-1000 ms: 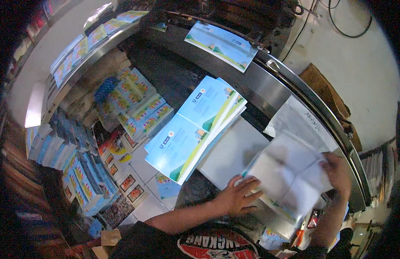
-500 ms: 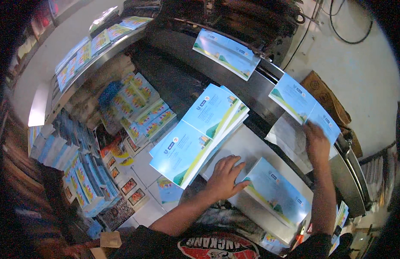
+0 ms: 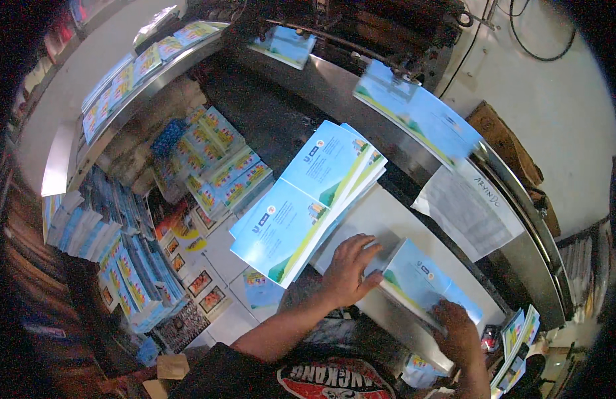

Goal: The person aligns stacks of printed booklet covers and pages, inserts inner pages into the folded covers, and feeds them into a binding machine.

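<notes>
A blue booklet (image 3: 421,269) with green hills along its edge lies on the white tabletop (image 3: 361,219) in front of me. My left hand (image 3: 351,269) is open beside its left end, fingers stretched on the tabletop and thumb close to the booklet's edge. At the right end, my right hand (image 3: 459,332) has its fingers bent over the near edge of the booklet; its thumb is partly hidden. Left of the tabletop lies a fanned stack of open blue booklets (image 3: 298,199). Along the metal rail beyond, a further spread booklet (image 3: 417,113) leans upright.
Another booklet (image 3: 284,46) sits farther left on the rail under dark machinery. A paper sheet with handwriting (image 3: 471,209) lies before the rail. Piles of booklets (image 3: 131,286) stand at lower left, more printed stacks (image 3: 218,166) behind them. Torn cardboard (image 3: 500,143) rests behind the rail.
My right hand has left the booklet on the rail and come back to the one on the tabletop. The rail's booklets have shifted left. My left hand has barely moved.
</notes>
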`<act>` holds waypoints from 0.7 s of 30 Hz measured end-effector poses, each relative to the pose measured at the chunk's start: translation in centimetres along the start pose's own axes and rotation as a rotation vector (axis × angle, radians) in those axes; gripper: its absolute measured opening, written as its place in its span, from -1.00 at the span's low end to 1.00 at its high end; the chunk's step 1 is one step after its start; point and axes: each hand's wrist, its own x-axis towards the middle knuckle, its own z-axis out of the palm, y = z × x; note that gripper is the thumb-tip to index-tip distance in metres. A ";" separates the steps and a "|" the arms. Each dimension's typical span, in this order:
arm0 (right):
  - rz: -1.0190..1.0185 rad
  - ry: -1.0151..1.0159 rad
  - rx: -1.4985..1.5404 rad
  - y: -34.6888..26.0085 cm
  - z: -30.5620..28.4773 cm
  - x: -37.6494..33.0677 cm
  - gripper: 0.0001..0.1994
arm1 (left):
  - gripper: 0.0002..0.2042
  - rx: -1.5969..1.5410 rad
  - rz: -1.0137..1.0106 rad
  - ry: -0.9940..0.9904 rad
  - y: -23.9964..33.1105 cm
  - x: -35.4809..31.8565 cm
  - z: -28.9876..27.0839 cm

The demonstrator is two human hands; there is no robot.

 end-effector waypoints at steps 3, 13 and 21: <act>0.124 0.167 0.095 0.4 -3.2 -0.4 -0.66 | -0.41 -0.072 -0.011 0.026 -0.6 -0.1 0.0; 0.222 0.971 -0.189 16.9 -21.2 3.1 -0.56 | -0.52 -0.156 -0.039 0.121 0.5 0.1 -0.1; 0.071 1.054 -0.433 10.6 -19.2 19.7 -0.51 | -0.73 -1.131 0.277 -0.075 13.3 3.9 -13.4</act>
